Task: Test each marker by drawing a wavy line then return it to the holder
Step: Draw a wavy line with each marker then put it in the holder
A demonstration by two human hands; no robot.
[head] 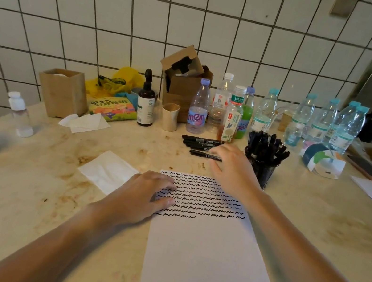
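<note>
Right hand: our right hand reaches over the loose markers, fingers spread and fairly straight, tips touching or just above the nearest marker. Nothing pinched yet, as far as we can see.
Left hand: our left hand lies palm down on the left edge of the paper, fingers loosely bent, pressing the sheet flat. It holds nothing.
Paper: white sheet directly in front of us. Upper part carries many rows of black wavy lines; the last row stops short of the right edge. Lower part blank.
Loose markers: a few black ones lying capped on the counter, just beyond the paper's top edge and left of the holder. Exact count hard to make out under our fingers.
Holder: black mesh cup, just right of our right hand, packed with black markers standing upright.
Progress: we judge the job well along. The rows of squiggles suggest many markers tested, and the full cup suggests most are back in place. What seems left is the small lot on the counter, each needing a line and a return. We cannot tell from here whether any in the cup remain untested.
Step in hand: probably picking up the next loose marker.
Surroundings: water bottles behind the holder, a brown pump bottle, an open cardboard box, a folded tissue left of the sheet, tiled wall behind.
</note>
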